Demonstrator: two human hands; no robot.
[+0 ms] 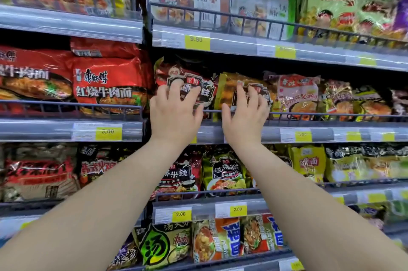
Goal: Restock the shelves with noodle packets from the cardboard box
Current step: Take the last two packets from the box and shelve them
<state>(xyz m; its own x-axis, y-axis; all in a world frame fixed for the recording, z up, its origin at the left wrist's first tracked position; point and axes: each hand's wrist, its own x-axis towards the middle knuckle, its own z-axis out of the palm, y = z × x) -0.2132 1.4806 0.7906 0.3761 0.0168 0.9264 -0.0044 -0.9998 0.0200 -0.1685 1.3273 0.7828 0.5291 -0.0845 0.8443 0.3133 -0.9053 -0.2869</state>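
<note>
Here, fingers spread, gripping nothing: left hand (174, 114) presses red packet (176, 69), right hand (245, 118) yellow packet (229, 86), both standing behind shelf rail (309, 114); box unseen. Risk: hard push crushes noodles, or packets tip over rail

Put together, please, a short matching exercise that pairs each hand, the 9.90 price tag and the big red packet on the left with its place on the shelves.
Things:
1. left hand
2. right hand
3. 9.90 price tag
4. big red packet

Places:
A. on the shelf edge above both hands
B. fingers on the gold-brown packet
C. in the left bay, behind the wire rail
D. fingers on the dark red packet

Pairs: 1-D, 2-B, 3-A, 4-C.
</note>
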